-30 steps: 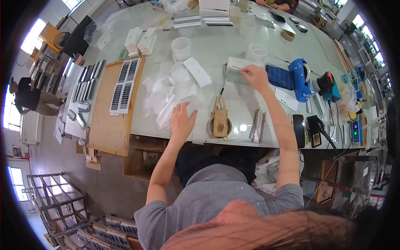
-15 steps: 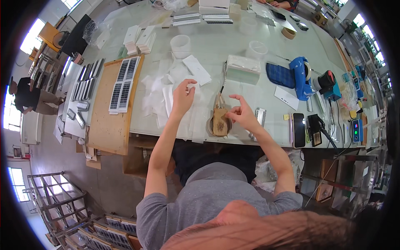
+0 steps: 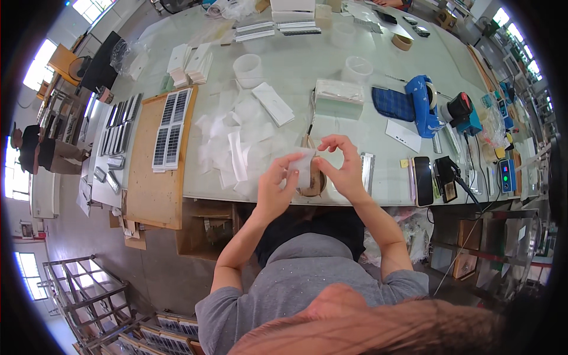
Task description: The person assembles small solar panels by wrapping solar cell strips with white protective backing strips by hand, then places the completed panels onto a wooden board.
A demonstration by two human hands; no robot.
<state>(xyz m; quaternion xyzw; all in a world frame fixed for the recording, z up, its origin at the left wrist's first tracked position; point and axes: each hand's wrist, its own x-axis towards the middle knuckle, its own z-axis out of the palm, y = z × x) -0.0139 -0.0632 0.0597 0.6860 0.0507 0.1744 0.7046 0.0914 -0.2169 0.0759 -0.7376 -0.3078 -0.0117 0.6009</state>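
My left hand (image 3: 275, 188) pinches a thin, translucent white sheet (image 3: 304, 168) between its thumb and fingers near the front of the table. Just right of it, my right hand (image 3: 348, 174) holds nothing, its thumb and curved forefinger apart, the thumb close to the sheet's edge. Under the sheet, and partly covered by it, lies a worn brown block (image 3: 316, 184) in a round holder, with a dark cord running away from it. Left of my hands spreads a loose pile of similar white sheets (image 3: 236, 152).
Solar panel strips (image 3: 167, 139) lie on a wooden board (image 3: 148, 195) at left. White cards (image 3: 273, 105) and a clear box (image 3: 338, 99) are farther back. A blue tape dispenser (image 3: 422, 105), a phone (image 3: 422, 180) and a black stand (image 3: 447, 177) occupy the right side. Another person (image 3: 44, 151) stands far left.
My left hand has come from the white pile toward the right and nearer me, now with a thin white sheet in it. My right hand stays close by, above the brown block.
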